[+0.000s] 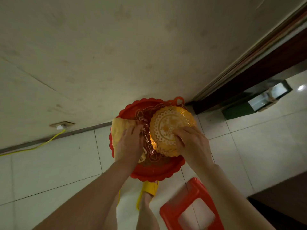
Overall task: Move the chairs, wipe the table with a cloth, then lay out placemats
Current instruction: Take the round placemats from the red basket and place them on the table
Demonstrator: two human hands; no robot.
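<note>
while the red tray (154,173) sat over the tiled floor (49,165), the left hand (128,144) curled its fingers into the yellow cloth (118,130), its long side running near-to-far along the tray's left rim. the right hand (192,143) gripped the near edge of the round gold placemat (167,125), which lay on the tray's right half.

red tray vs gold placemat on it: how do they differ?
Colour: the red tray is plain red at its rim, while the gold placemat is gold with a pale lace-like pattern.
Size: the tray is clearly larger, and the placemat covers only its right part.
Support: the tray carries the placemat, which the right hand grips at its near edge.
Shared: both are round with scalloped edges.
</note>
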